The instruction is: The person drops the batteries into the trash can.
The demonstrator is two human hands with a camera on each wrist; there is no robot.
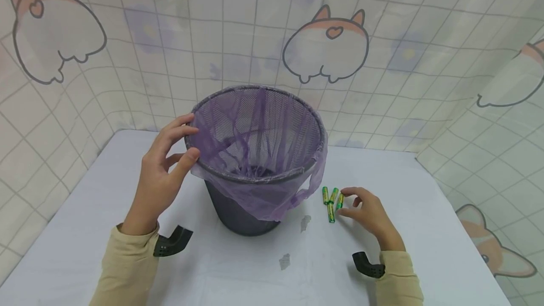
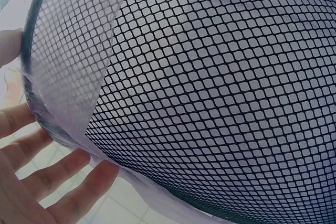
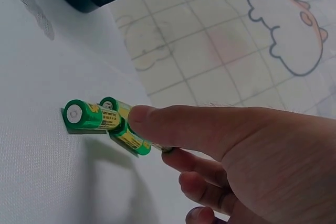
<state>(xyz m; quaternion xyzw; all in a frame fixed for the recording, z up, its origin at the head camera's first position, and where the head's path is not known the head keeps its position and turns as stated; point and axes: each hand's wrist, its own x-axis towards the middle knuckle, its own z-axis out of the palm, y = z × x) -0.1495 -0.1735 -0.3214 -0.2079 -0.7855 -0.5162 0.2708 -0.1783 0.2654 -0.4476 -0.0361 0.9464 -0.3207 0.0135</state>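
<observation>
A dark mesh waste bin (image 1: 242, 216) stands upright, lined with a translucent purple bag (image 1: 272, 202) folded over its rim. My left hand (image 1: 159, 174) is at the bin's left side, fingertips and thumb touching the bagged rim; the left wrist view shows its fingers (image 2: 79, 187) along that edge. To the right of the bin, my right hand (image 1: 367, 214) pinches a green and yellow battery (image 1: 340, 201) between thumb and index finger. Several like batteries (image 1: 331, 212) lie close beside it on the table. In the right wrist view the thumb (image 3: 173, 124) partly hides them.
A white-covered table (image 1: 238, 273) holds everything. Two small grey patches (image 1: 284, 262) mark its surface in front of and beside the bin. Behind and at the sides hangs a tile-patterned backdrop (image 1: 238, 27) with cartoon animals.
</observation>
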